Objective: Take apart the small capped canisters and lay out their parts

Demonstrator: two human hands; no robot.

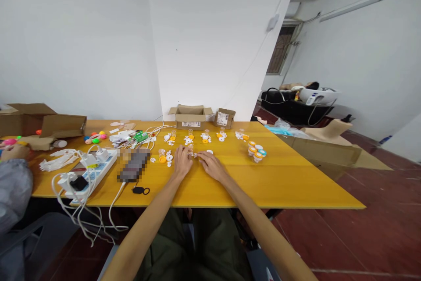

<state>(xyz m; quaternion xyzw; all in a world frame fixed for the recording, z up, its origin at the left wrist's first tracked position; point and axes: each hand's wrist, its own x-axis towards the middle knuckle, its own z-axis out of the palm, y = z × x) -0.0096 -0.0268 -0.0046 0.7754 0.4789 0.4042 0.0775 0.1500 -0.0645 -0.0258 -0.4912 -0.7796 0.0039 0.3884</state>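
Mid-frame, my left hand (182, 161) and right hand (212, 165) meet on a small white plastic piece (194, 154); grip unclear; I'd brace wrists on the yellow wooden worktop (279, 184).

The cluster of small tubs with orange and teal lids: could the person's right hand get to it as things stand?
Probably yes. The right hand rests just left of the tubs, and only bare yellow table shows between them.

Your bare left forearm (151, 216) and right forearm (250, 216) stretched forward and angled inward, your left hand (182, 162) palm down with fingers bent, your right hand (212, 166) palm down just beside it, fingertips nearly meeting, grip too small to make out
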